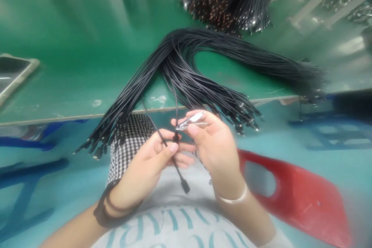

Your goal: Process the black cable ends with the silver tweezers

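Observation:
Above the lap, my left hand (154, 155) pinches a thin black cable (178, 170) between thumb and fingers; its connector (185, 186) hangs below. My right hand (213, 139) is closed on a small silver nail clipper (192, 121), whose tip points left, beside a second black cable (176, 104). That cable's connector (176, 137) sits between the two hands, touching the fingertips. A large bundle of black cables (186, 46) lies on the green table (87, 66), its ends fanned over the front edge.
More cables with copper-coloured and silver ends (215, 4) lie at the back. A framed tray (31, 64) is at the far left. A red stool (308, 193) stands at the lower right, and blue metal legs (26, 197) at the left.

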### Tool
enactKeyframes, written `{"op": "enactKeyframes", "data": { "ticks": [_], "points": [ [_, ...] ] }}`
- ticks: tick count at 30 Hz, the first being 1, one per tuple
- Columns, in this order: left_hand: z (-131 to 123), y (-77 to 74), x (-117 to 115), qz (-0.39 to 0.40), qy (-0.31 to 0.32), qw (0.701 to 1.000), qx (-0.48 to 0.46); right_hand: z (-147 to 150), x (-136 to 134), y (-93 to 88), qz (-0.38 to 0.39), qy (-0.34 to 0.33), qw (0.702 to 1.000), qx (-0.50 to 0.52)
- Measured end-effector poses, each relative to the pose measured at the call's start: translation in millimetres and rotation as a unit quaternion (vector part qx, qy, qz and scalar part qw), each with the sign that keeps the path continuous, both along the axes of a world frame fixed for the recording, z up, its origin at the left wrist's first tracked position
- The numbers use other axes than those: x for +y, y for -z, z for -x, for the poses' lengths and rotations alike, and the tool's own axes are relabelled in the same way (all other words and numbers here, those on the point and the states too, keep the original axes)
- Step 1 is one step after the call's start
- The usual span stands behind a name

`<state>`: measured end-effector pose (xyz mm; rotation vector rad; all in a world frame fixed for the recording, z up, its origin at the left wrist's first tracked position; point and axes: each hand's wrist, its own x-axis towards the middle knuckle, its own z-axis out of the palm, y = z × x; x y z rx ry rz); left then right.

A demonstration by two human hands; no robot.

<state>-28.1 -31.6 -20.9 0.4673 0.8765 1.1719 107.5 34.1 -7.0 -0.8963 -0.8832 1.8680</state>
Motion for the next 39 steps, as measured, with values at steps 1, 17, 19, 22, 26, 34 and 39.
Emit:
{"op": "enactKeyframes", "data": {
  "ticks": [1, 17, 19, 22, 26, 34, 39],
  "points": [
    [0, 0.4, 0, -0.011, -0.024, 0.999, 0.023, -1, -2, 0.2, -0.003, 0.004, 1.0, 0.003],
    [6, -3.8, 1, -0.013, -0.076, 0.991, 0.108, 5, -11, 0.6, -0.033, 0.053, 0.997, -0.046],
    [6, -3.3, 2, -0.012, -0.076, 0.991, 0.108, 6, -11, -0.9, -0.041, 0.055, 0.996, -0.063],
    [6, -2.5, 1, -0.005, -0.077, 0.991, 0.105, 6, -11, -3.6, -0.051, 0.058, 0.994, -0.081],
    [6, -3.4, 1, -0.001, -0.073, 0.994, 0.08, 8, -11, -6.1, -0.052, 0.069, 0.99, -0.114],
    [11, -6.2, 11, 0.071, 0.056, 0.991, -0.101, 5, -11, -2.1, -0.043, 0.119, 0.988, -0.091],
    [8, -4.7, 10, 0.051, -0.024, 0.998, -0.01, 3, -16, 2.2, -0.041, 0.103, 0.992, -0.054]
  ]
}}
